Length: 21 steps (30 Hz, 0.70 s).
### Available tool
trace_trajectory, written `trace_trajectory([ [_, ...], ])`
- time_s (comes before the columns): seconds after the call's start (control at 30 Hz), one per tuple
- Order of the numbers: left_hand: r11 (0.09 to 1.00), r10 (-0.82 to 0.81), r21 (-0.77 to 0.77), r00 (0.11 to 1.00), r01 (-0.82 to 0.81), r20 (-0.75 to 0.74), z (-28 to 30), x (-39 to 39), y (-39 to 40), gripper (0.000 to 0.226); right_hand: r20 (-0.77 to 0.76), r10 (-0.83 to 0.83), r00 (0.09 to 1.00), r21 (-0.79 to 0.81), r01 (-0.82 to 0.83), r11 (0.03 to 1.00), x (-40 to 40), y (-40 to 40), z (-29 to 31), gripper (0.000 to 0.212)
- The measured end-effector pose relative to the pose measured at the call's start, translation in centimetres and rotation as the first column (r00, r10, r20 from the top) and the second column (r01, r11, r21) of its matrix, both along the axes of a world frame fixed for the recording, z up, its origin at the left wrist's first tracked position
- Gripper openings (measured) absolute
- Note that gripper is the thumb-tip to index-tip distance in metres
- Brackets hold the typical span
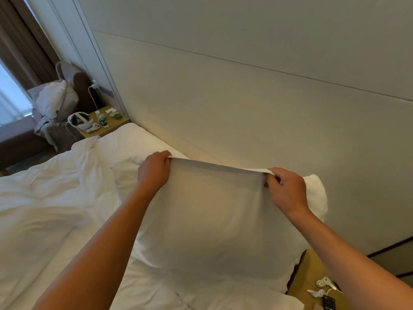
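Holding pillow [212, 220] upright at head of bed [55, 209], close to headboard [245, 108]. Pinching case's top hem with left hand [154, 173] and right hand [288, 189], each grip closed on fabric only. Likely to slip and drop skewed if tugged hard. Could swing onto bedside surface [310, 269] and knock cables [321, 285].

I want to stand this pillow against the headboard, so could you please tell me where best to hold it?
Probably the top hem, from the near side, one hand toward each end. The pillow stands upright before the headboard, so its back is hard to reach, and the flat hem gives cloth to pinch, as the left hand and right hand do.
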<state>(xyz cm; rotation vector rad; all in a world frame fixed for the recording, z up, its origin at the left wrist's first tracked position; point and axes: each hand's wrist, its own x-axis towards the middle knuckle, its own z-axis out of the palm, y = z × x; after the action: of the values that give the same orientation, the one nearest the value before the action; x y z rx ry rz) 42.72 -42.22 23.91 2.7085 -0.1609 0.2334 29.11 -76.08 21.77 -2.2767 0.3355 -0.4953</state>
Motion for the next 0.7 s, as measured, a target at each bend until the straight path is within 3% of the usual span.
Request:
trace_trajectory([
  [0.23, 0.999, -0.033, -0.029, 0.999, 0.034, 0.043, -1.2, 3.1, -2.4, 0.032, -0.041, -0.072, 0.997, -0.006, 0.072, 0.997, 0.2, -1.0, -1.5, 0.034],
  [0.4, 0.998, -0.055, -0.032, 0.963, 0.048, -0.266, -9.6, 3.9, -6.1, 0.046, -0.141, -0.124, 0.982, -0.087, 0.113, 0.990, 1.1, -1.9, -7.8, 0.015],
  [0.5, 0.994, -0.104, -0.021, 0.912, 0.104, -0.397, -13.6, 3.5, -7.0, 0.063, -0.194, -0.080, 0.978, -0.097, 0.062, 0.993, 2.7, -1.6, -10.2, 0.030],
  [0.7, 0.995, -0.098, -0.031, 0.816, 0.098, -0.569, -18.0, 4.3, -8.5, 0.071, -0.327, 0.034, 0.945, -0.167, -0.093, 0.981, 9.7, -0.6, -12.1, 0.051],
])
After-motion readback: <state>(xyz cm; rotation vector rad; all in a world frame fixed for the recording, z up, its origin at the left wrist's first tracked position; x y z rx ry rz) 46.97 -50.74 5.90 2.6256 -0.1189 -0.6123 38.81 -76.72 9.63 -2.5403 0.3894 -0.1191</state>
